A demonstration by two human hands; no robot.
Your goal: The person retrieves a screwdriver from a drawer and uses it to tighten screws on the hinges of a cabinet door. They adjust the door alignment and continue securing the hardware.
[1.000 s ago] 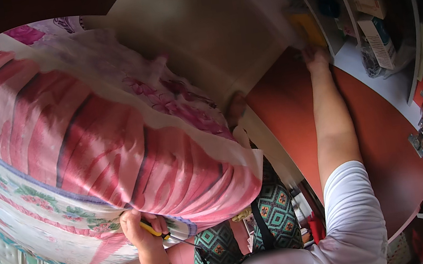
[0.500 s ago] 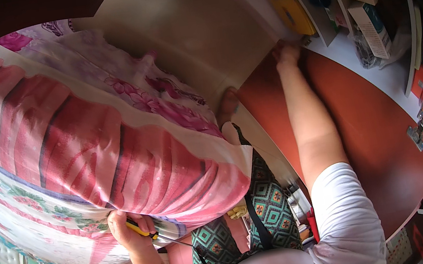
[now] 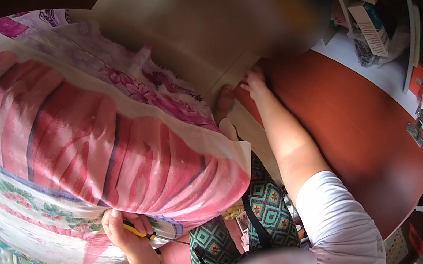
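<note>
My left hand [image 3: 122,231] is closed around a screwdriver [image 3: 142,232] with a yellow and black handle. Its thin metal shaft points right, toward my patterned trousers. That hand rests against the edge of the bed, beside the pink and white bedding. My right arm stretches far forward over a reddish-brown cabinet door [image 3: 339,119]. At the door's far left corner, my right hand [image 3: 254,81] has its fingers bent over the edge. A metal hinge [image 3: 416,131] sits on the door's right side, near the white cabinet.
A bed with a pink striped sheet [image 3: 77,134] fills the left. On the white cabinet's shelves at right stand small boxes [image 3: 370,28] and a plastic bag [image 3: 402,43]. A bare foot [image 3: 224,100] is on the floor by the bed. The upper right is blurred.
My right hand has moved left and nearer, and the door's far edge has swung with it, away from the cabinet. My left hand still holds the screwdriver in nearly the same place.
</note>
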